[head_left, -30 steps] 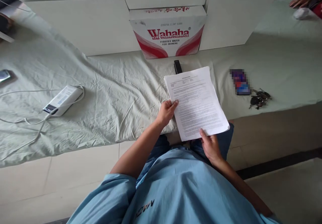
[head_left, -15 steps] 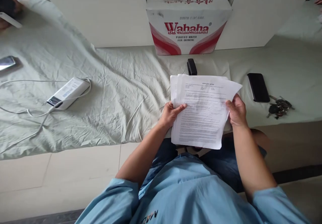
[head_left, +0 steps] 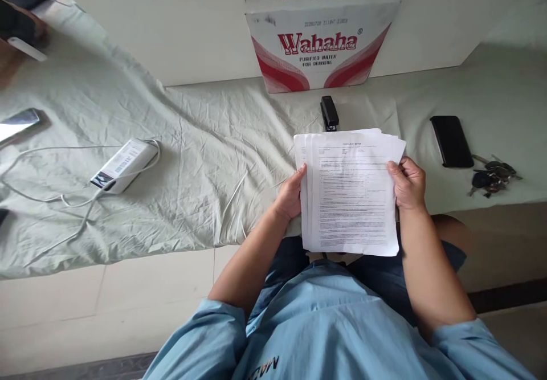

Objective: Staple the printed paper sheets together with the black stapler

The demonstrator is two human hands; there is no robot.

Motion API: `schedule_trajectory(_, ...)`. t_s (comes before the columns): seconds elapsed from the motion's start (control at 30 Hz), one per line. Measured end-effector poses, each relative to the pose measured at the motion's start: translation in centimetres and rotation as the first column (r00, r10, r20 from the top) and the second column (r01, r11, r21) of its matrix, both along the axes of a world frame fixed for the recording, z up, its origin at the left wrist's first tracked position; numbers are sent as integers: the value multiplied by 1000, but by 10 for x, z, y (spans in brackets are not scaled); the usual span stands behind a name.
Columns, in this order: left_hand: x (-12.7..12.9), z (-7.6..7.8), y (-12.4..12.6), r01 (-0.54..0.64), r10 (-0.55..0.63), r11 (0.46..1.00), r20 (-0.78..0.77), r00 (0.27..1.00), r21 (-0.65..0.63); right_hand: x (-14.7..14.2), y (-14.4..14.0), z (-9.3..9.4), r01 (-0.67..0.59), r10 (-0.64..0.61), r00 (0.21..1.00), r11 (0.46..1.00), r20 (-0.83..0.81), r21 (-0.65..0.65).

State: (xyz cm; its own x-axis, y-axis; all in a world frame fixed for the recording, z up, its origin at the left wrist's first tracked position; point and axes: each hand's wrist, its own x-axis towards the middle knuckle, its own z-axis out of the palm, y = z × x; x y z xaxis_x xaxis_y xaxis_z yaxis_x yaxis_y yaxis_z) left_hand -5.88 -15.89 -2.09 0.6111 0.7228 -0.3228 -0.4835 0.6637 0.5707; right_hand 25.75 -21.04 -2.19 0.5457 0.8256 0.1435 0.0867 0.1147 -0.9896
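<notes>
i had the fanned stack of white printed paper sheets pinched at nine o'clock by my left hand and three by my right hand, edges unsquared, small black stapler untouched at twelve.

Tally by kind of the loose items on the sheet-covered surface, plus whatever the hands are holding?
Stack of printed papers, held in both hands: 1
Stapler: 1
Phones: 2
Key bunch: 1
Power bank with cable: 1
Wahaha carton: 1
Total: 7
</notes>
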Motion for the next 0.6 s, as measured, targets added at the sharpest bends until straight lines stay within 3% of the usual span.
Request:
schedule_trajectory(0.37,3,9,-2,-21,20,999,20,1000,48,5,2,4,30,-30,1000,1000,-7,8)
schedule_trajectory(0.6,3,13,-4,55,-52,996,-44,998,71,3,1,4,-5,5,1000,1000,-14,-1)
